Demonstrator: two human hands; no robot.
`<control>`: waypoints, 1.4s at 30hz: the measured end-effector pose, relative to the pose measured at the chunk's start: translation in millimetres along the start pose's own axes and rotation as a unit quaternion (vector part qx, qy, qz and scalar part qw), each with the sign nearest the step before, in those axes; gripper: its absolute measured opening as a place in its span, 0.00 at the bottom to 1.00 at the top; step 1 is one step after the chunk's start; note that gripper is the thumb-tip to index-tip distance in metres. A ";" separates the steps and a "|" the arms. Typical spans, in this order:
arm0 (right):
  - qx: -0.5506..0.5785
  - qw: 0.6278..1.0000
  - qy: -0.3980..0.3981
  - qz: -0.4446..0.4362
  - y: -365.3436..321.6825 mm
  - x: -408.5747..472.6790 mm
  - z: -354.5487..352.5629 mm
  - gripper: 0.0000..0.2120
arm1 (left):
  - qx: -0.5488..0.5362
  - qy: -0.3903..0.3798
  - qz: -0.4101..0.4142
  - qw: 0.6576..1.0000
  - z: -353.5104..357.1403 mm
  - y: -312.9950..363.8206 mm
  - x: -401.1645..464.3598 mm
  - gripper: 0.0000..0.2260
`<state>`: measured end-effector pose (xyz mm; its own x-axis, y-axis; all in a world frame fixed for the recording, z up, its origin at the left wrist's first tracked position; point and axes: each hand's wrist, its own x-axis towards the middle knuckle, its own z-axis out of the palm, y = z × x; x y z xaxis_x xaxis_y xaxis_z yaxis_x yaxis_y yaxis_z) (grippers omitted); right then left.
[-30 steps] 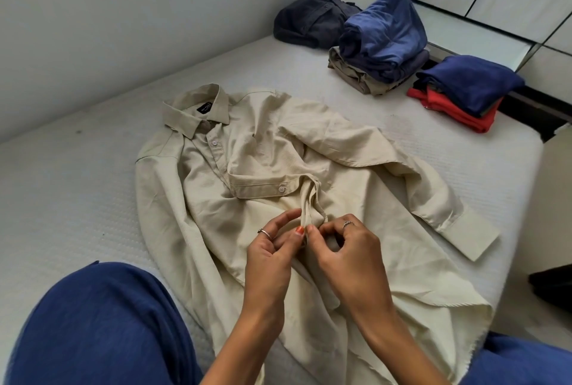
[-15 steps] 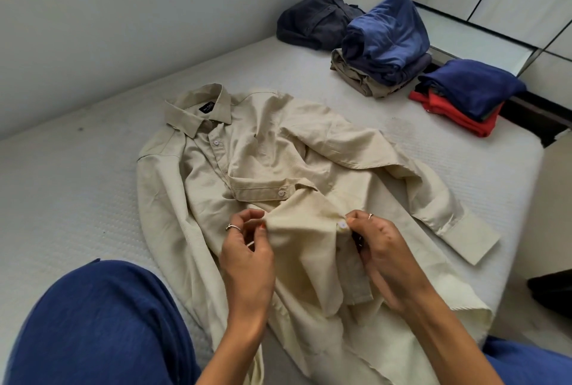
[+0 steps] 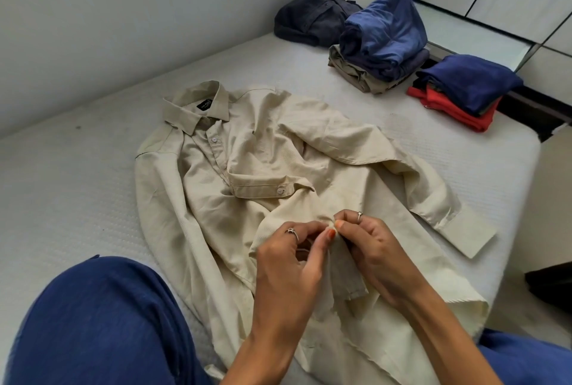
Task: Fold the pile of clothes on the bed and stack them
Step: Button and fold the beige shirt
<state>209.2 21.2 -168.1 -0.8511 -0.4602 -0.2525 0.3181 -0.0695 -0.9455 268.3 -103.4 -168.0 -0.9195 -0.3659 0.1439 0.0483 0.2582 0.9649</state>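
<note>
I see the bed (image 3: 93,186) carrying a beige shirt (image 3: 247,168) spread collar-away in the middle, with folded stacks (image 3: 383,47) at the far right corner. My left hand (image 3: 291,264) and right hand (image 3: 377,248) meet over the shirt's front, both pinching its placket edge.

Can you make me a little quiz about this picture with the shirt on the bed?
1. True or false: both hands pinch the beige shirt near its front edge.
2. Which colour lies at the bottom of the stack nearest the right edge of the bed? A green, B red, C white.
3. Fill in: the shirt's collar points toward the ____.

Key:
1. True: the left hand and right hand meet on the cloth.
2. B: red clothes under the dark blue top.
3. Wall.
</note>
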 end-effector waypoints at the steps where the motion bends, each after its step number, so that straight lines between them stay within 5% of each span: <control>1: -0.007 1.000 0.006 -0.002 1.0 -0.7 1.0 0.08 | -0.010 0.003 -0.013 1.000 -0.3 -1.0 -0.8 0.04; 5: -0.001 0.999 0.038 -0.016 6.3 -4.9 7.3 0.04 | -0.035 0.020 -0.056 0.998 -4.8 -7.4 -1.0 0.05; 13: 0.104 0.987 0.123 0.023 10.9 -14.4 25.9 0.19 | -0.061 0.080 -0.132 0.986 1.9 -26.2 -5.8 0.05; 20: 0.254 0.947 0.134 0.146 14.3 -16.3 29.4 0.15 | -0.104 0.052 -0.194 0.974 -3.4 -29.2 -12.0 0.05; 24: 0.261 0.942 0.151 0.146 15.6 -18.2 31.2 0.09 | -0.068 0.024 -0.181 0.981 -1.2 -26.0 -14.4 0.05; 33: -0.022 0.976 0.209 0.051 0.0 -24.0 25.6 0.04 | -0.020 0.032 -0.113 0.993 -12.2 -18.1 -8.8 0.05; 35: -0.217 0.943 0.251 -0.022 0.9 -25.0 33.0 0.04 | 0.008 0.031 -0.090 0.995 -11.8 -16.2 -10.5 0.06; 37: -0.395 0.867 0.278 -0.125 4.7 -25.6 42.0 0.06 | 0.056 0.038 -0.054 0.996 -10.5 -16.3 -13.4 0.05; 39: -0.461 0.828 0.259 -0.186 13.5 -25.3 48.3 0.10 | 0.099 0.045 -0.033 0.994 -10.1 -15.6 -14.4 0.04; 42: -0.456 0.832 0.244 -0.199 23.7 -24.5 49.7 0.11 | 0.095 0.033 -0.047 0.994 -12.0 -16.5 -12.7 0.05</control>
<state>258.3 -13.1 -174.1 -0.9525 -0.1324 0.2742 -0.2894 0.6730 -0.6806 283.8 -113.8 -183.1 -0.8885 -0.4527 0.0744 -0.1178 0.3820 0.9166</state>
